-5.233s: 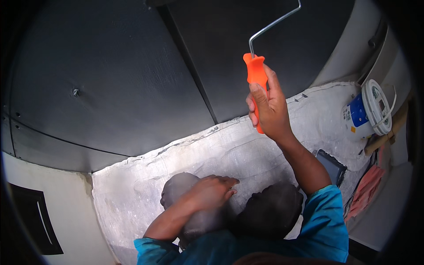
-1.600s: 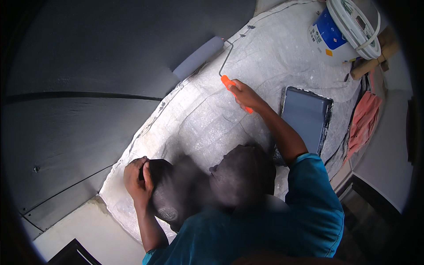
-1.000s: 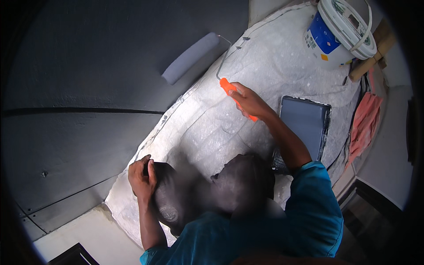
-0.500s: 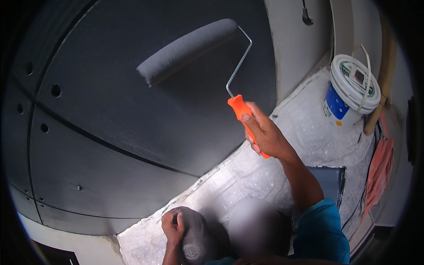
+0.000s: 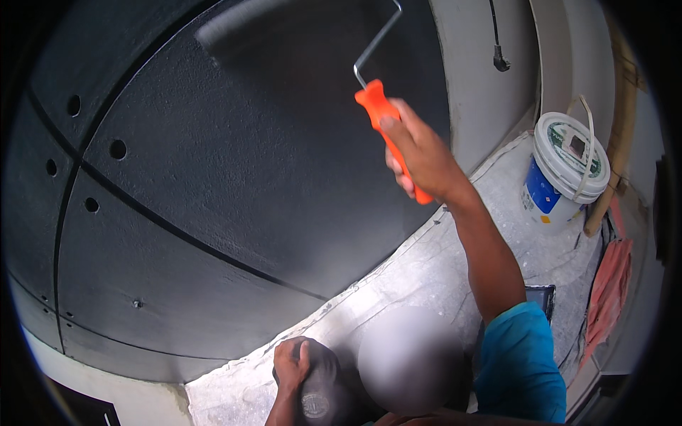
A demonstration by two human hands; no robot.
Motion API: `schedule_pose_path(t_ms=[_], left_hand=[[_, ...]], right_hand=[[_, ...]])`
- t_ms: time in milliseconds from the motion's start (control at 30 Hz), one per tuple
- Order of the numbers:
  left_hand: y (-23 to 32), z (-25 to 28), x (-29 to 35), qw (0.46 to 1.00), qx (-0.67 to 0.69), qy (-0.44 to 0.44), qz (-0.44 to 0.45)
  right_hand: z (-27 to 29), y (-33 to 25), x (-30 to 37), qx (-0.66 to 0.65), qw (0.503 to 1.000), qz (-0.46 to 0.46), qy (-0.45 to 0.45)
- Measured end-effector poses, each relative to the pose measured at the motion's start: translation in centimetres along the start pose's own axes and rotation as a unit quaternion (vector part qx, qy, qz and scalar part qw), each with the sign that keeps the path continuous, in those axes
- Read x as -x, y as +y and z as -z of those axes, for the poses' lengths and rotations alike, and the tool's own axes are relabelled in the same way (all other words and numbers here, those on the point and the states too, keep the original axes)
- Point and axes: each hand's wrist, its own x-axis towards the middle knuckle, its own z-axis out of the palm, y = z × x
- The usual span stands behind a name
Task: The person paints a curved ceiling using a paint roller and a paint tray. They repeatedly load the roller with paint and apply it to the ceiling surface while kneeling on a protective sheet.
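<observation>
Black wall panels fill most of the view, w/ thin seams and a few round holes at left. Below them a white drop sheet covers the floor. On it at right, by a pale wall strip, stands a white paint bucket w/ blue label and wire bail; a salmon cloth lies just beside, nearer the lower edge. Paint roller is up at the top, sleeve blurred vs. the black panel, wire frame running down to its orange handle. Right hand: grip clamped round that handle, arm raised, blue sleeve. Left hand: low in frame, fingers curled on a dark cap, resting on it.
</observation>
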Motion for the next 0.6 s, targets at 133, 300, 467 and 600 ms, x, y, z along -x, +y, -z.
schedule_pose_path(t_ms=[133, 300, 467, 600], left_hand=[[-0.2, -0.1, 0.0, 1.0, 0.005, -0.006, -0.002], [-0.5, -0.5, -0.5, 1.0, 0.006, 0.0, 0.022], [0.2, -0.5, -0.8, 1.0, 0.005, -0.006, 0.027], [-0.5, -0.1, -0.2, 0.999, 0.002, -0.01, 0.033]], right_hand=[[0.3, 1.4, 1.8, 0.012, 1.0, -0.013, 0.0], [-0.2, -2.2, -1.6, 0.003, 1.0, 0.023, 0.015], [0.9, -0.7, 0.0, 0.012, 1.0, -0.01, 0.012], [2.1, 4.7, 4.1, 0.021, 0.996, -0.083, -0.011]])
